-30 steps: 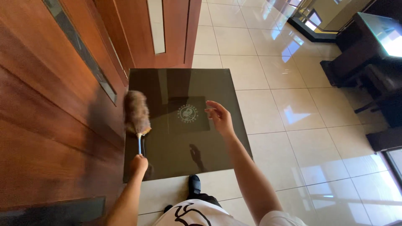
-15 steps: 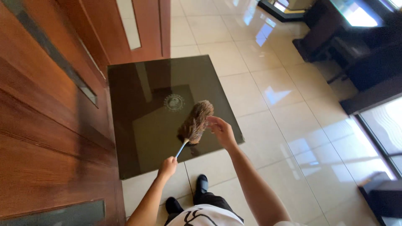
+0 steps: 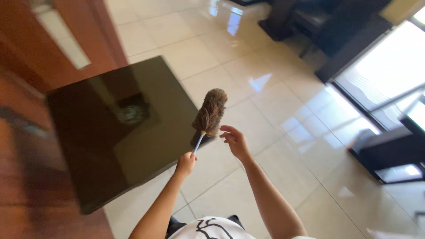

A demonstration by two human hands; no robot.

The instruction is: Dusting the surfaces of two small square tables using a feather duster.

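1. We stand on a glossy cream tiled floor (image 3: pixel 274 110), with a reddish-brown wooden door (image 3: pixel 26 53) at the left and dark furniture (image 3: pixel 318 26) by the bright windows at the far right. Since half a second ago the view has swung right, so the door has slid toward the edge and more window glare shows.
2. The dark, square, glossy bench (image 3: pixel 110 132) sits low beside the door; it now lies off to our left instead of straight ahead.
3. The fluffy brown feather duster with its pale thin handle (image 3: pixel 210 110) has lifted clear of the bench top. It now stands nearly upright over the bench's right edge and the tiles, no longer brushing the surface, so we judge the sweeping stroke there to be over.
4. Our left hand (image 3: pixel 186 163) is clenched round the handle's lower end, as before.
5. Our right hand (image 3: pixel 234 140) is loose, with fingers spread just beside the feathers, not gripping anything.
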